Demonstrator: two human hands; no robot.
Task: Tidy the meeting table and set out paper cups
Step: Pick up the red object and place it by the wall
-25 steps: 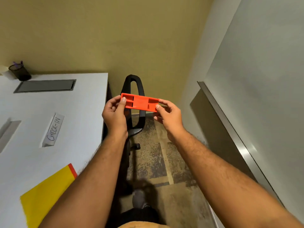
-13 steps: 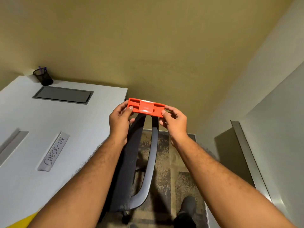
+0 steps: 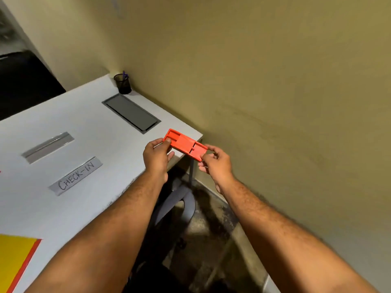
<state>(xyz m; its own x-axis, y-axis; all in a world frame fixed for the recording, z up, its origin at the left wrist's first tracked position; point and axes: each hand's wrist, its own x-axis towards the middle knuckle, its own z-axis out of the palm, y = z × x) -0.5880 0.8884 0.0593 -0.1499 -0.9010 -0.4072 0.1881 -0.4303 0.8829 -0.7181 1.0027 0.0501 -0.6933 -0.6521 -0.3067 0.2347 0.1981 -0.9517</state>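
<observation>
A flat orange plastic piece (image 3: 185,147) with ribbed recesses is held by both hands above the near right corner of the white meeting table (image 3: 69,208). My left hand (image 3: 157,157) pinches its left end, thumb on top. My right hand (image 3: 213,163) pinches its right end. On the table lie a "CHECK-IN" paper sign (image 3: 76,176), a yellow sheet (image 3: 14,259) with an orange-red sheet edge showing under it at the lower left, and a black mesh pen cup (image 3: 122,83) holding a purple pen at the far corner. No paper cups are in view.
A grey cable hatch (image 3: 131,112) and a metal slot (image 3: 47,146) are set into the tabletop. A grey chair (image 3: 179,199) stands under the table edge below my hands. A beige wall runs close on the right. A black chair back (image 3: 25,81) shows at the far left.
The view has swung left toward the table. My hands carried the orange piece from above the chair to over the table's corner. Both grips are unchanged.
</observation>
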